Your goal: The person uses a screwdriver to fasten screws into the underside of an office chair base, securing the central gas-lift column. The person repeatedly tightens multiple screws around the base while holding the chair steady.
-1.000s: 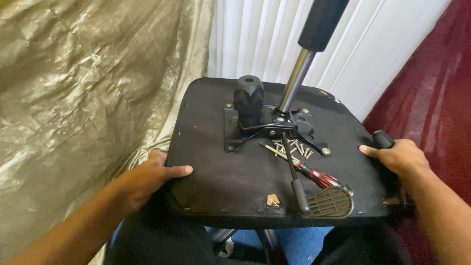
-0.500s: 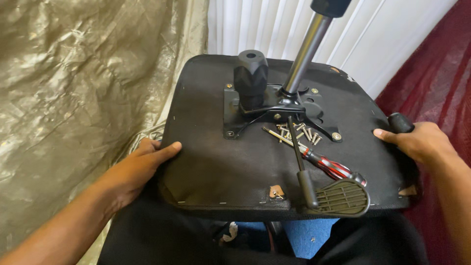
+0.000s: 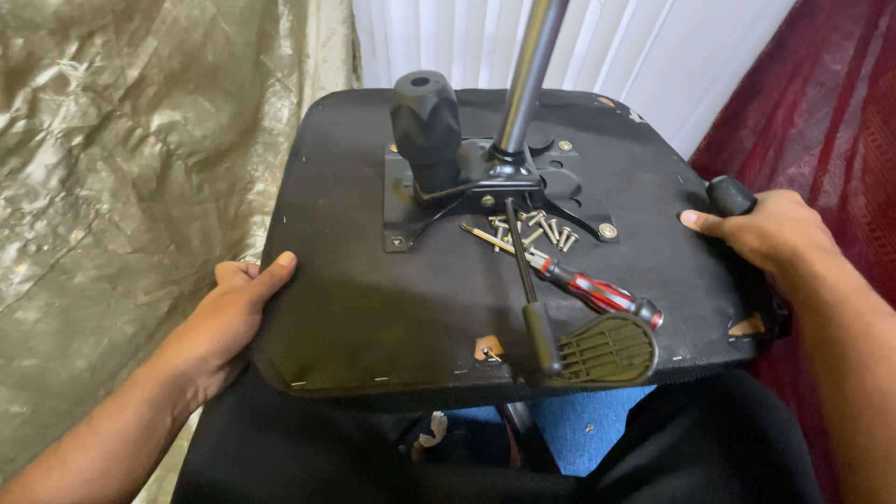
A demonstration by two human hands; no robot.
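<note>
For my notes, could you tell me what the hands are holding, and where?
Both hold the upturned chair seat: left hand on its left edge, right hand on its right edge.

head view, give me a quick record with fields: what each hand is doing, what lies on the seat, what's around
left hand: left hand grips the left edge of the upturned chair seat
right hand: right hand grips the right edge beside a black knob
on seat: screwdriver, loose screws, lever paddle
mechanism: metal plate with gas cylinder
surroundings: plastic sheet
</note>
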